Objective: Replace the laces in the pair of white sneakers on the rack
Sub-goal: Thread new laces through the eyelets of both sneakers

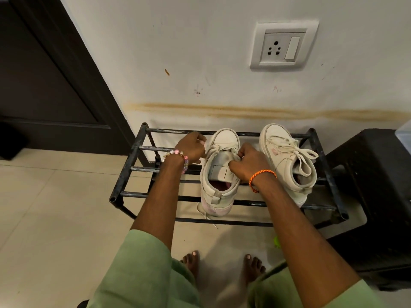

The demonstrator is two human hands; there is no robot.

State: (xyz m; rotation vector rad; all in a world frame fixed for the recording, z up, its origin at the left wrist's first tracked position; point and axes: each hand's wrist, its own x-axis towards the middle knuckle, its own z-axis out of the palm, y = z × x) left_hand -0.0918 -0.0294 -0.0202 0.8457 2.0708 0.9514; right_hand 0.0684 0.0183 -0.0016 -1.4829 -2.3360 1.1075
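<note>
Two white sneakers stand on a black metal rack against the wall, toes toward the wall. The left sneaker has its lace loosened; a loose lace end hangs below its heel. My left hand pinches the lace at the sneaker's left side near the toe. My right hand grips the lace and upper on its right side, fingers curled. The right sneaker is still laced, with a tied bow on top, and neither hand touches it.
A black plastic stool stands right of the rack. A dark door is at the left, and a wall socket above. My bare feet stand on the tiled floor before the rack. A small green object lies on the floor.
</note>
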